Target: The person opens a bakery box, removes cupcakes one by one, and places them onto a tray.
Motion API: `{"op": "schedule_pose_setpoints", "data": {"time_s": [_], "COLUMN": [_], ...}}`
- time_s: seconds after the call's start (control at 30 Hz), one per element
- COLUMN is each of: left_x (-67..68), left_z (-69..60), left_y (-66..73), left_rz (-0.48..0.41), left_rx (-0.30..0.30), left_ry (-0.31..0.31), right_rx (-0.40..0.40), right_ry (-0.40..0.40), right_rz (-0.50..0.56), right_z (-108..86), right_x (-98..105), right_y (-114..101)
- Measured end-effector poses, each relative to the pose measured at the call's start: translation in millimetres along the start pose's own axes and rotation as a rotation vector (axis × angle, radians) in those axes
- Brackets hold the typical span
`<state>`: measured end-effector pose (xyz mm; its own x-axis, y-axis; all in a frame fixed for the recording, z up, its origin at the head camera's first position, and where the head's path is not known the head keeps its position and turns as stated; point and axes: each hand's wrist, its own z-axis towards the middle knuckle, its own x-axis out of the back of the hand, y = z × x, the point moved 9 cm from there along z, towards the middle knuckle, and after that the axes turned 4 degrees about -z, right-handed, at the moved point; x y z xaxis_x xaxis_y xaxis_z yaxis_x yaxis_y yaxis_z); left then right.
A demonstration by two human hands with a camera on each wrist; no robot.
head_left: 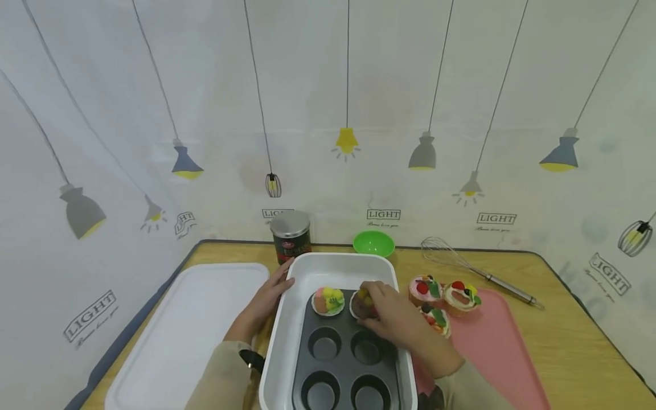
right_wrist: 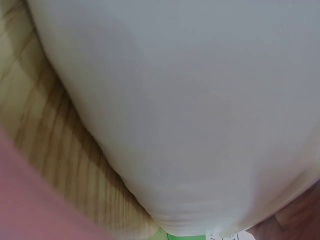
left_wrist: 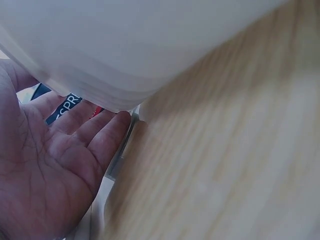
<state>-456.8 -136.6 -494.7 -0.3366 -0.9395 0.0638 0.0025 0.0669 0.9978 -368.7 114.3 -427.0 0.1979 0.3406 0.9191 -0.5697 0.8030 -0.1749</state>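
A dark muffin tin (head_left: 346, 347) lies inside a deep white rectangular tub (head_left: 277, 341). Its back left cup holds a cupcake (head_left: 328, 300) with pink, yellow and green topping. Over the back right cup, my right hand (head_left: 402, 322) holds a brown-topped cupcake (head_left: 361, 307) between thumb and fingers, hiding part of it. My left hand (head_left: 262, 304) holds the tub's left side, thumb over the rim; in the left wrist view its fingers (left_wrist: 107, 132) lie against the outer wall. The right wrist view shows mostly the tub's wall (right_wrist: 190, 110).
Several fruit-topped cupcakes (head_left: 461, 299) sit on a pink tray (head_left: 504, 347) at right. A white tray (head_left: 189, 336) lies at left. Behind stand an espresso tin (head_left: 291, 234) and a green bowl (head_left: 374, 244); a whisk (head_left: 482, 273) lies at the back right.
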Motion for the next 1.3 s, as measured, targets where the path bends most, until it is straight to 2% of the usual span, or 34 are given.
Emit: {"op": "schedule_pose_setpoints", "data": {"time_s": [0.17,0.4,0.63,0.93,1.13,1.3], "left_x": [-1.8,-6.8,-5.5,-1.7,-1.3,-2.0], "left_z": [1.7,4.9,4.1,2.2,1.2,0.8], "left_y": [2.9,11.1,10.8,10.3,6.3,6.2], "left_rz": [0.002,0.035,0.02,0.003,-0.027,-0.037], "left_rx": [-0.012,-0.034,-0.018,-0.04,-0.038,-0.045], "left_ry": [-0.013,-0.022,-0.02,-0.035,-0.041,-0.035], "right_rx": [0.01,-0.026,-0.019,0.007,-0.046,-0.059], "right_ry": [-0.001,0.018,0.031,0.056,0.034,0.089], "right_rz": [0.035,0.08,0.094,0.076,0.095,0.081], "right_z": [-0.1,-1.2,-1.2,-0.8,-0.7,-0.4], "right_x": [3,10,12,14,11,19], "right_y": [-1,4,1,-6,-3,0]}}
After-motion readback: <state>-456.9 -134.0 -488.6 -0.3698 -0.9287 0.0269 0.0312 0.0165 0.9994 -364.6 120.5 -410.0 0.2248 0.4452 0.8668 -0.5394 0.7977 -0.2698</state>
